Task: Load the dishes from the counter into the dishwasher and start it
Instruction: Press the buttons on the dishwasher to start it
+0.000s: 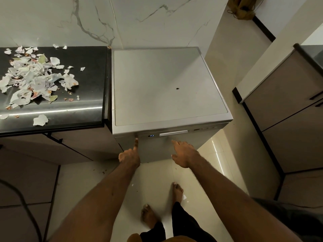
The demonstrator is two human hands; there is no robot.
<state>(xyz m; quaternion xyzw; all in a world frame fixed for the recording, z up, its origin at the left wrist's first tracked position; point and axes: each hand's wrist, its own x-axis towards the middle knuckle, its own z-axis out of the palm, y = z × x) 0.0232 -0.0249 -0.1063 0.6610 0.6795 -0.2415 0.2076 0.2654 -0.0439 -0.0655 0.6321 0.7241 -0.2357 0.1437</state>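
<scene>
Pale tiles [157, 180] underfoot, the left hand [130, 155] puts one straight index finger, the rest curled, to the control panel [174, 132] of the closed dishwasher [167, 84] beside the spread, empty right hand [184, 154], where a slipped press might pick the wrong programme, torn paper [31, 79] littering the counter [87, 75] beyond

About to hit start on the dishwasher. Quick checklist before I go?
1. Dishwasher door closed: ok.
2. Display lit, reads P3: ok.
3. Left hand index finger at the control strip's left end: ok; whether it presses a button, cannot tell.
4. Right hand open, holding nothing, below the handle: ok.
5. Dishes loaded inside: cannot tell, the door hides them.
6. Counter free of dishes in view: ok, only paper scraps show.
</scene>
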